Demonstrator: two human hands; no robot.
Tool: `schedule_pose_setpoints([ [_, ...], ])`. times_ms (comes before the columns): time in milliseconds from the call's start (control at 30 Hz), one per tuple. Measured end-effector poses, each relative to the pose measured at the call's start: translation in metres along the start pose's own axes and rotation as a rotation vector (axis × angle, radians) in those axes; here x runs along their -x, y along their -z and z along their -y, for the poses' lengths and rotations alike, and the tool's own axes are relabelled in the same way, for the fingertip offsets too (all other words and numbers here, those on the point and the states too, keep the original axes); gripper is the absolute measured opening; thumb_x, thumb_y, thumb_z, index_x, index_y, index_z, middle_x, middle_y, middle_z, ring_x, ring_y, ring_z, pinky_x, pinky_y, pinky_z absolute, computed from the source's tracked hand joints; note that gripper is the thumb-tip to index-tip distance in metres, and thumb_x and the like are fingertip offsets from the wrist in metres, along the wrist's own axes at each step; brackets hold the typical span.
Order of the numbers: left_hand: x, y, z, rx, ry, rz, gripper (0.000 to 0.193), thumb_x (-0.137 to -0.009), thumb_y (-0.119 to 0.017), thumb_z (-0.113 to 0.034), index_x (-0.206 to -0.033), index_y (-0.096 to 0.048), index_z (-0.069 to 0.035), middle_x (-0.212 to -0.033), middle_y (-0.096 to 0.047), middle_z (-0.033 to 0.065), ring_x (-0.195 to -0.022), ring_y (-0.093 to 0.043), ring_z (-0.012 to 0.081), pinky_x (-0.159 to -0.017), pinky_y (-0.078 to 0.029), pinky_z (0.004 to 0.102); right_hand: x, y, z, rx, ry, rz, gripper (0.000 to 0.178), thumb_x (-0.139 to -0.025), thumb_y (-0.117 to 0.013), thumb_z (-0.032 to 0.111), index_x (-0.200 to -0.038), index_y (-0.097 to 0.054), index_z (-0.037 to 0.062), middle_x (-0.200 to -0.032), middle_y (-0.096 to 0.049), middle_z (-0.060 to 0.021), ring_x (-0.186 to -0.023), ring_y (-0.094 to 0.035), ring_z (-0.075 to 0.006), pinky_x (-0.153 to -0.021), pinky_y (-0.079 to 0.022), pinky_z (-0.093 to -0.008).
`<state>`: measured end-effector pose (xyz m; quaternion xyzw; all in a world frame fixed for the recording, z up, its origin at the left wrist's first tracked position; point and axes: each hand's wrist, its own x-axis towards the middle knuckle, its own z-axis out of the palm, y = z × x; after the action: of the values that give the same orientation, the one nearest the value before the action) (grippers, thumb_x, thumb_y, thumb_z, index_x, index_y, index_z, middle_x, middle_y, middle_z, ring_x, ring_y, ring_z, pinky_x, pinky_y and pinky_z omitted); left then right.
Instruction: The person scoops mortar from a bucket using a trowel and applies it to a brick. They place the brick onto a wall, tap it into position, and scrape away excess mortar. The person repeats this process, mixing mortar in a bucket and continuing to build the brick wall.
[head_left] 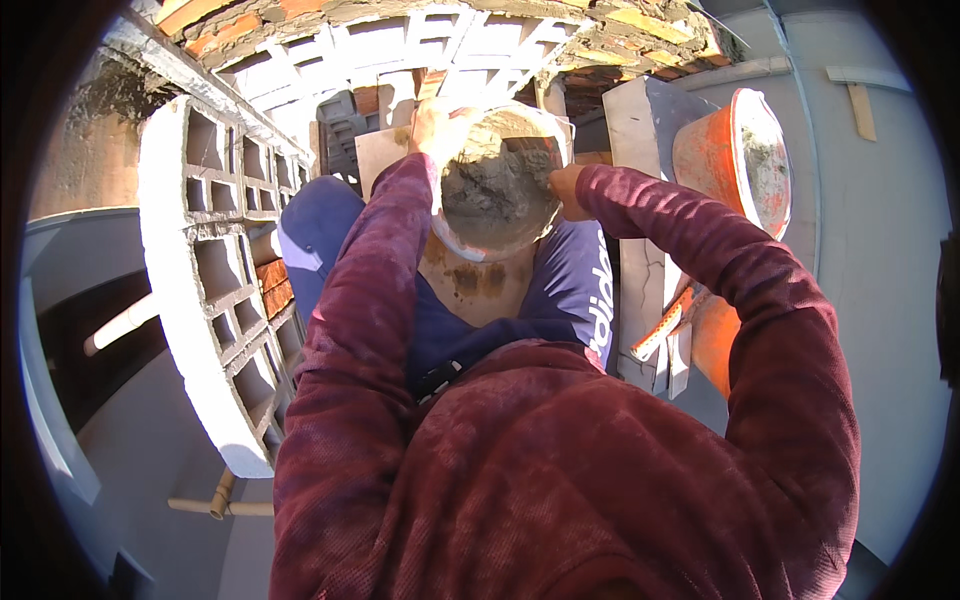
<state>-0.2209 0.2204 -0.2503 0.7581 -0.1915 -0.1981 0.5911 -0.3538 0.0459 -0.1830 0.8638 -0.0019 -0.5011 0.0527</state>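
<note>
Between my knees is a pale round bucket (481,250) with wet grey mortar (495,200) inside, its surface uneven and partly in shadow. My left hand (440,132) is closed at the far left of the bucket's rim, with its fingers bent over the edge. At the right side of the same rim, my right hand (570,190) is closed, fingers curled in toward the mortar. Part of that grip is hidden by the sleeve and the hand itself. Under the bucket lies a board (480,280) with dark wet stains.
White openwork blocks (215,330) form a wall on my left, and more latticework (375,45) meets brickwork (650,25) ahead. On my right an orange bucket (700,150) stands tilted beside a pale ledge (645,270). Another orange container (712,345) is below, partly behind my arm.
</note>
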Motion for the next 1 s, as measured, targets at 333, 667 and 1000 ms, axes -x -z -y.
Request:
schedule_pose_setpoints([
  [333, -0.003, -0.001, 0.018, 0.070, -0.012, 0.099, 0.027, -0.081, -0.071, -0.021, -0.099, -0.069, -0.002, -0.089, -0.070, 0.0134, -0.082, -0.066, 0.0223, -0.076, -0.051, 0.0331, 0.026, -0.028, -0.002, -0.858, -0.010, 0.284, 0.019, -0.072, -0.054, 0.001, -0.067, -0.037, 0.0090, -0.052, -0.044, -0.0053, -0.038, -0.046, -0.0163, -0.033, -0.039, -0.0337],
  [667, -0.022, -0.014, 0.063, 0.172, -0.026, 0.087, 0.018, -0.082, -0.060, -0.012, -0.092, -0.067, 0.002, -0.085, -0.067, 0.0136, -0.072, -0.062, 0.0199, -0.070, -0.049, 0.0323, 0.031, -0.058, 0.017, -1.274, 0.157, 0.340, 0.022, -0.073, -0.058, 0.002, -0.065, -0.039, 0.0119, -0.050, -0.046, -0.0047, -0.034, -0.041, -0.0138, -0.030, -0.034, -0.0315],
  [1000, -0.004, 0.011, 0.014, 0.397, 0.241, -0.020, 0.020, -0.081, -0.066, -0.013, -0.091, -0.071, 0.003, -0.079, -0.066, 0.0020, -0.067, -0.058, 0.0083, -0.064, -0.047, 0.0221, 0.016, -0.076, 0.074, -2.133, 0.439, 0.286, 0.013, -0.084, -0.057, 0.007, -0.091, -0.045, 0.0075, -0.073, -0.049, -0.0003, -0.045, -0.045, -0.0060, -0.034, -0.040, -0.0233],
])
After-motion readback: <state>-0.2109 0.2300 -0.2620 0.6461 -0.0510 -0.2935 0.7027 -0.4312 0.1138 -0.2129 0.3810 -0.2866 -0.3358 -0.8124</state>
